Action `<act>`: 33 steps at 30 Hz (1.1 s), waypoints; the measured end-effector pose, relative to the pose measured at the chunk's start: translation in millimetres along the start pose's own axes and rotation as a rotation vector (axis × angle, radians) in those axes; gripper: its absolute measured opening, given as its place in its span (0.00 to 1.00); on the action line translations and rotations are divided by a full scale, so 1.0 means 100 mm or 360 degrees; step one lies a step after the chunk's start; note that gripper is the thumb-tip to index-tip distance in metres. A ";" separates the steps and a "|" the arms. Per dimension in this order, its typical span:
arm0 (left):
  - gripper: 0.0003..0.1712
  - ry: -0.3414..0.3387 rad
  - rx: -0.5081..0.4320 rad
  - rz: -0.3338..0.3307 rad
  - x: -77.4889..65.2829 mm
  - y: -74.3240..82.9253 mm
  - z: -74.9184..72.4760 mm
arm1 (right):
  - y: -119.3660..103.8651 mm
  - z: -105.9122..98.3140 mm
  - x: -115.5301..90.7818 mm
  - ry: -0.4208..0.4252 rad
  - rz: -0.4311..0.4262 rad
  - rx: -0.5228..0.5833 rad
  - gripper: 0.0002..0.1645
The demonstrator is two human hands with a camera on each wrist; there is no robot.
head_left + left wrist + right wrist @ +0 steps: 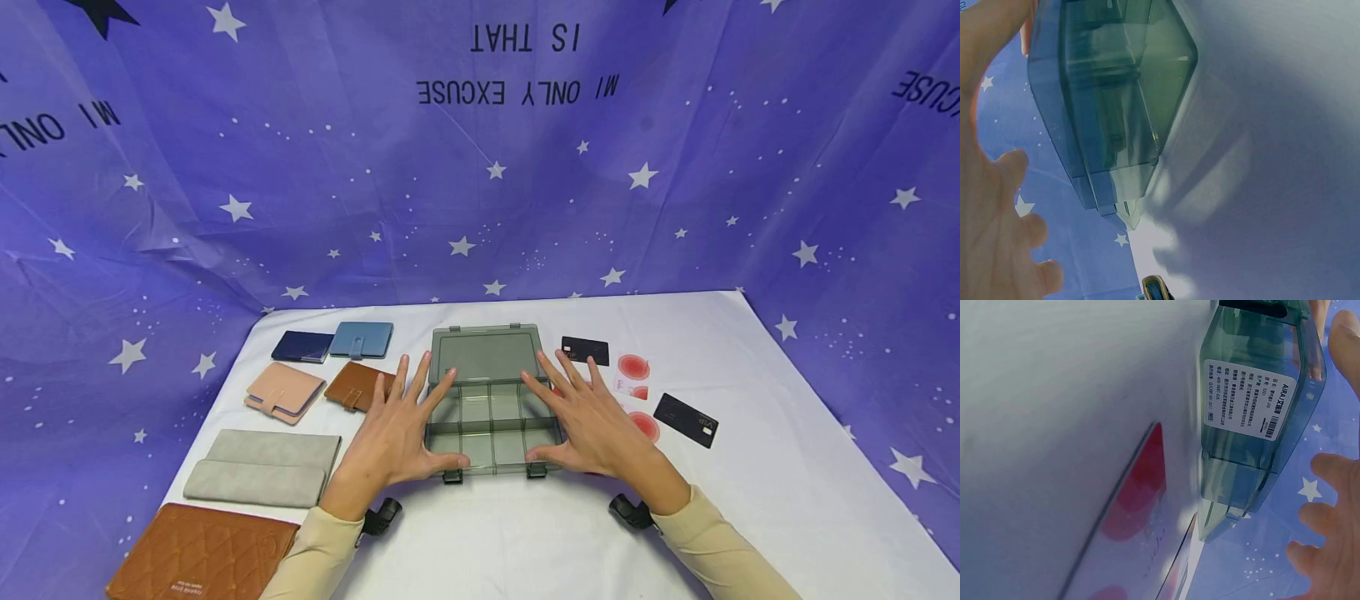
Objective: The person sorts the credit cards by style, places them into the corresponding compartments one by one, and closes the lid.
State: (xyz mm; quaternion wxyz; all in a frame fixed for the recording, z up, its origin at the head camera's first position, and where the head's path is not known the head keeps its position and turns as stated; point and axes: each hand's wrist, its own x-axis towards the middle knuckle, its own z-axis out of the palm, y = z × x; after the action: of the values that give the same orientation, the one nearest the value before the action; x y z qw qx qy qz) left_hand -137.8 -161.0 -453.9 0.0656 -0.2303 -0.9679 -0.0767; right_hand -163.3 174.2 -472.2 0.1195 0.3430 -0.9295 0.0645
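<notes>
A translucent grey-green compartment box (477, 450) lies on the white table with its lid (489, 354) folded back. My left hand (397, 429) spreads its fingers along the box's left side, thumb over the near left corner. Opposite it, my right hand (592, 421) is spread in the same way by the right side. Whether either thumb touches the rim, I cannot tell. In the left wrist view, the left hand (991, 187) has its fingers apart from the box's wall (1110, 94). A white printed label (1250, 400) shows on the box's side in the right wrist view.
Left of the box lie a navy card holder (302, 346), a blue one (362, 340), a pink one (285, 390), a brown one (358, 385), a grey wallet (262, 468) and a quilted brown wallet (206, 550). Black cards (686, 419) and red-patterned cards (633, 368) lie to the right.
</notes>
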 end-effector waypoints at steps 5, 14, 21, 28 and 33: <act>0.73 0.0000 0.0011 -0.0003 0.00 -0.01 0.00 | 0.00 0.00 0.00 0.0002 0.0004 -0.0004 0.69; 0.74 -0.0066 -0.0057 -0.0025 -0.02 -0.06 -0.06 | 0.06 -0.04 -0.01 0.0017 -0.0015 -0.0040 0.67; 0.71 -0.0135 -0.0225 0.0012 -0.03 -0.17 -0.17 | 0.31 -0.13 -0.01 0.0130 0.0073 0.0162 0.59; 0.60 -0.0106 -0.0439 0.0092 -0.06 -0.32 -0.22 | 0.65 -0.13 -0.09 0.0041 0.0292 0.0322 0.43; 0.56 -0.0169 -0.0513 0.0083 -0.07 -0.40 -0.17 | 0.82 -0.06 -0.16 -0.0136 0.0397 0.0309 0.43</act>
State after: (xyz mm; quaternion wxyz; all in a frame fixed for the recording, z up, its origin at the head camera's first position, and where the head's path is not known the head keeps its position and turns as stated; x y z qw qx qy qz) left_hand -148.5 -202.4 -442.7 -0.0213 -0.2665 -0.9388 -0.2170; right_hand -204.1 247.2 -474.2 0.0371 0.2374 -0.9584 0.1538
